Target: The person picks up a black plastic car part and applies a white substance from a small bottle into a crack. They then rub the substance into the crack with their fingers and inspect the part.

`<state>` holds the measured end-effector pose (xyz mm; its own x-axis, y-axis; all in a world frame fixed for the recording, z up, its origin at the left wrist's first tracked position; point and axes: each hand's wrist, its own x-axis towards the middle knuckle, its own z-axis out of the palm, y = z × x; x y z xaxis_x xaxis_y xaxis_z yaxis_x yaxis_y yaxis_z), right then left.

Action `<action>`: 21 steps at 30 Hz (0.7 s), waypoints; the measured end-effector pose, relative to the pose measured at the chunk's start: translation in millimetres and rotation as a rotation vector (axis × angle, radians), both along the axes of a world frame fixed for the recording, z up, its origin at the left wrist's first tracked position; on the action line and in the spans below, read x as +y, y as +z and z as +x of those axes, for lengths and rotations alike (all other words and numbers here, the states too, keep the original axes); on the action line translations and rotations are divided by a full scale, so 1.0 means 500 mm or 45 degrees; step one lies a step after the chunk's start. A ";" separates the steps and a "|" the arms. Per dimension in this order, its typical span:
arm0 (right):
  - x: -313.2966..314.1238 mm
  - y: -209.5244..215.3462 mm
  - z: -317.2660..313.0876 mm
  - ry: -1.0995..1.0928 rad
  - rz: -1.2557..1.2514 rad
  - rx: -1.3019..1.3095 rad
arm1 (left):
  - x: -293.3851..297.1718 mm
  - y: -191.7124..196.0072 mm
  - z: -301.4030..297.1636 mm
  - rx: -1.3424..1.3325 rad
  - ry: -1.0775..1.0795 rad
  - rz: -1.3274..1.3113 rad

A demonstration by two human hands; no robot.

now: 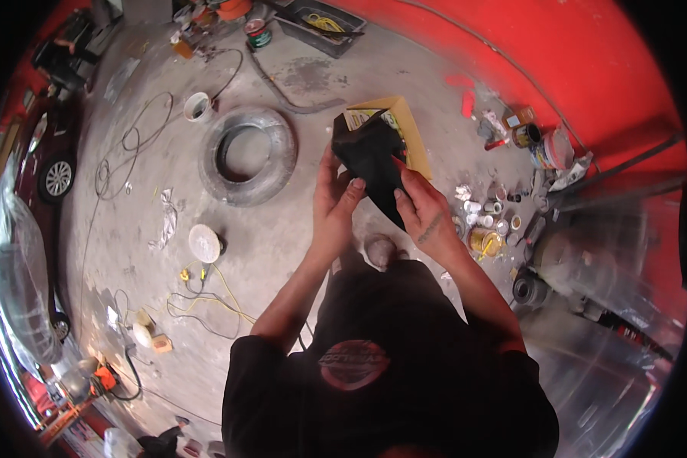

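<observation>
In front of my body I hold a black angular piece [374, 164], wide at the top and narrowing downward; whether it is stiff or soft I cannot tell. My left hand [336, 200] grips its left edge, thumb on the face turned to me. On the right edge my right hand [425, 204] is closed, with its thumb and fingers against the black surface. Just beyond the piece, and partly hidden by it, is an open cardboard box [416, 141] with printed, light-coloured contents.
A tire [281, 156] lies on the grey floor to the left, near a white bucket [198, 108] and loose cables [133, 141]. Several cups and cans [496, 221] stand at the right. A dark tray [313, 34] is at the back; a car [42, 153] stands far left.
</observation>
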<state>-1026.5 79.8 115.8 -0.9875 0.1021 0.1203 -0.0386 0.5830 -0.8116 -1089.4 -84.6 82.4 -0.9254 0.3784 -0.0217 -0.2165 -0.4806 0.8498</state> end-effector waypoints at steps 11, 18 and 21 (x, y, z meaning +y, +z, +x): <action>-0.030 0.052 -0.021 0.509 0.279 0.243 | -0.020 0.019 0.039 -0.268 0.264 0.521; 0.026 0.030 -0.024 0.544 -0.270 -0.131 | 0.036 0.004 0.088 -0.355 0.469 0.498; 0.025 0.022 -0.010 0.571 -0.082 -0.031 | 0.068 0.038 0.103 -0.284 0.607 0.280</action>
